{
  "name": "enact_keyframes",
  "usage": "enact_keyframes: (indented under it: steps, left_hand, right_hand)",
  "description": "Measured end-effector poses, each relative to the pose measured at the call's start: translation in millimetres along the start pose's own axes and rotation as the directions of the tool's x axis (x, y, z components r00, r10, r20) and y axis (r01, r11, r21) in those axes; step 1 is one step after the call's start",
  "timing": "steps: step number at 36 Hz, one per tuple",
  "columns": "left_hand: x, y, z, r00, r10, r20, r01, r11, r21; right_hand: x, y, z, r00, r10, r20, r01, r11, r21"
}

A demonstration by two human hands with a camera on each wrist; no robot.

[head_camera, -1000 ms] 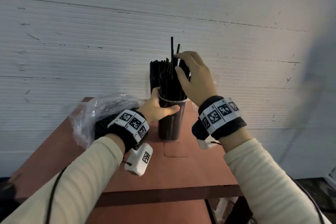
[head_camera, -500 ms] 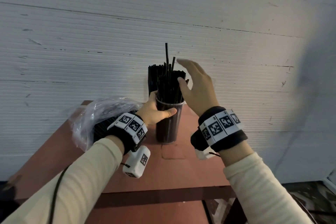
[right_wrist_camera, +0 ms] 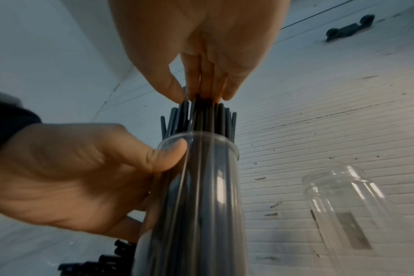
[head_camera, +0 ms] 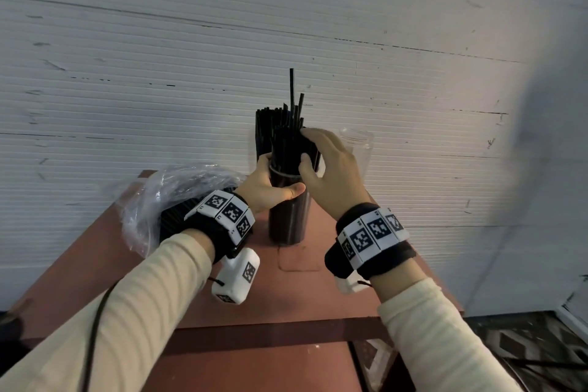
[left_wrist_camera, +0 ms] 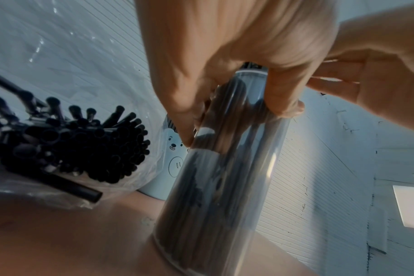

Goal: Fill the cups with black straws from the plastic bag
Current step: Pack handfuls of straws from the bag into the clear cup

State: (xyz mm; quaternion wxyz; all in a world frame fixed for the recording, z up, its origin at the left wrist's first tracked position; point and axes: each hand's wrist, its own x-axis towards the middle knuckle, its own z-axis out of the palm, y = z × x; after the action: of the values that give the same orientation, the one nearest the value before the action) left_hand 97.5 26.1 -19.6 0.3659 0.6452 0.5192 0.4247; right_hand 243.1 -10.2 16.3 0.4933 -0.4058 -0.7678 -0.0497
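Our left hand (head_camera: 270, 191) wraps tight round the clear cup (head_camera: 288, 226), upright on the red-brown table (head_camera: 286, 296) and packed with black straws (head_camera: 283, 137). Our right hand (head_camera: 331, 175) hooks over the straw tops, fingers and thumb pinching them. The plastic bag (head_camera: 143, 200) of straws lies just left.

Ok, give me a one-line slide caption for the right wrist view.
Left hand holds the clear cup while the right hand grips its black straws.

The empty clear cup (head_camera: 359, 145) is half hidden beyond the right hand (head_camera: 334, 175), the bear-printed cup (left_wrist_camera: 173, 164) beyond the left hand (left_wrist_camera: 225, 46).
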Motion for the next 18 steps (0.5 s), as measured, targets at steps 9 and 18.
enact_keyframes:
  steps: [9, 18]
  left_hand:
    - [-3, -2, -1, 0.999, 0.044, -0.033, -0.043, 0.999, 0.028]
    - [1, -6, 1, 0.999, 0.041, -0.018, -0.041, 0.998, -0.046]
  right_hand:
    - [30, -13, -5, 0.997, -0.072, -0.003, 0.072, 0.997, -0.013]
    - [4, 0, 13, 0.998, -0.045, -0.047, 0.047, 0.998, 0.037]
